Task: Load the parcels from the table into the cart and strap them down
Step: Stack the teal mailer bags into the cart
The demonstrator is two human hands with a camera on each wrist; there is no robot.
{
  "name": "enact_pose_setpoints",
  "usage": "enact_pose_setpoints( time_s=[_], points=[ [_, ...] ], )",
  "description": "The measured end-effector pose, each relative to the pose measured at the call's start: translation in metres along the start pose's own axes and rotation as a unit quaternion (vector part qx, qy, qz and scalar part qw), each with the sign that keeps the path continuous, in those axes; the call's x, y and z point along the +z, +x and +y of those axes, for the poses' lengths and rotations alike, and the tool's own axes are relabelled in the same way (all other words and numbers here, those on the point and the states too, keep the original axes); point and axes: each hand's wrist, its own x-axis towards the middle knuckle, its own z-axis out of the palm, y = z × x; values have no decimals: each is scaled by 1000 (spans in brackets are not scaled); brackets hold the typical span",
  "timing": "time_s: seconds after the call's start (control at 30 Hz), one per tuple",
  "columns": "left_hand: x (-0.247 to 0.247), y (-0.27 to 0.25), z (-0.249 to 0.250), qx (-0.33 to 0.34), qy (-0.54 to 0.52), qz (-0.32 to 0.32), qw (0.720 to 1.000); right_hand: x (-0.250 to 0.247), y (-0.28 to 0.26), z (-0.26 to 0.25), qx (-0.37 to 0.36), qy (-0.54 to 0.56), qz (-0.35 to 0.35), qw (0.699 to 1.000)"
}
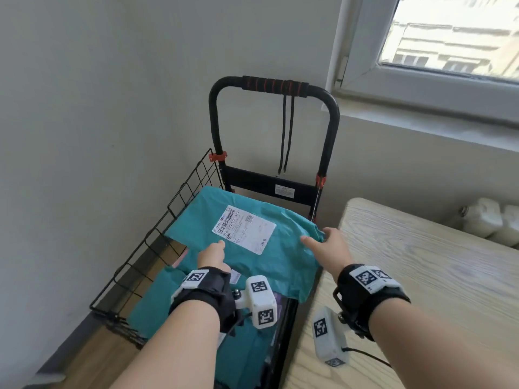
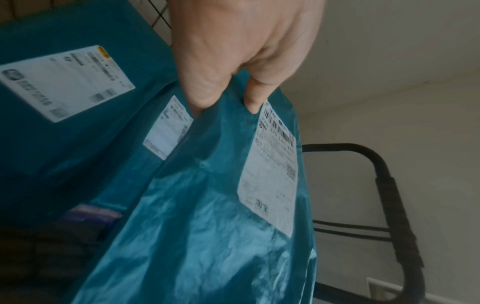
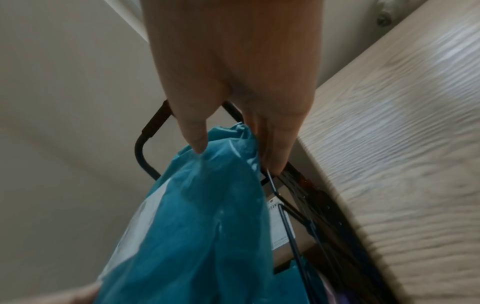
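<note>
Together both hands [image 1: 213, 255] [image 1: 331, 248] pinch teal parcel [image 1: 252, 248] | cart [image 1: 196, 175] contents underneath mostly hidden

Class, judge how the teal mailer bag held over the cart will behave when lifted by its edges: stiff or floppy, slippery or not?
Probably floppy: the teal mailer bag creases and droops where the left hand and right hand hold it. Its glossy film looks slippery, so a pinching grip suits. It seems light, since fingertips alone carry it.
</note>
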Motion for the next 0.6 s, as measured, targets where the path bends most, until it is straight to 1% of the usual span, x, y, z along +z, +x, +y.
enact_pose_setpoints(
  time_s=[0.03, 0.07, 0.1, 0.13, 0.17, 0.23, 0.33, 0.4, 0.47, 0.53, 0.6],
  points=[
    [-4, 11, 5, -28, -11, -6, 1000, 7, 4, -4, -6, -42, 29, 999],
    [-9, 23, 8, -29, -52, -5, 998, 14, 8, -10, -15, -82, 57, 995],
    [-11, 31, 14, -7, -66, -8, 998, 20, 11, -17, -28, -110, 75, 991],
    [-14, 46, 20, 15, -77, 14, 997, 27, 15, -25, -40, -130, 83, 987],
    [-14, 66, 27, 25, -64, 2, 998, 33, 19, -34, -48, -141, 83, 985],
    [-16, 101, 43, 66, 17, -69, 995, 46, 30, -54, -40, -130, 67, 988],
    [-17, 113, 82, 96, 126, -171, 973, 68, 50, -71, 12, -1, 15, 1000],
    [-17, 116, 105, 118, 169, -202, 957, 82, 59, -74, 56, 86, -6, 995],
    [-14, 125, 118, 136, 230, -202, 942, 92, 65, -71, 101, 150, -5, 983],
    [-13, 133, 124, 166, 299, -174, 923, 102, 69, -65, 133, 187, -17, 973],
    [-9, 145, 124, 199, 371, -140, 896, 112, 76, -59, 158, 236, -37, 958]
  ],
)
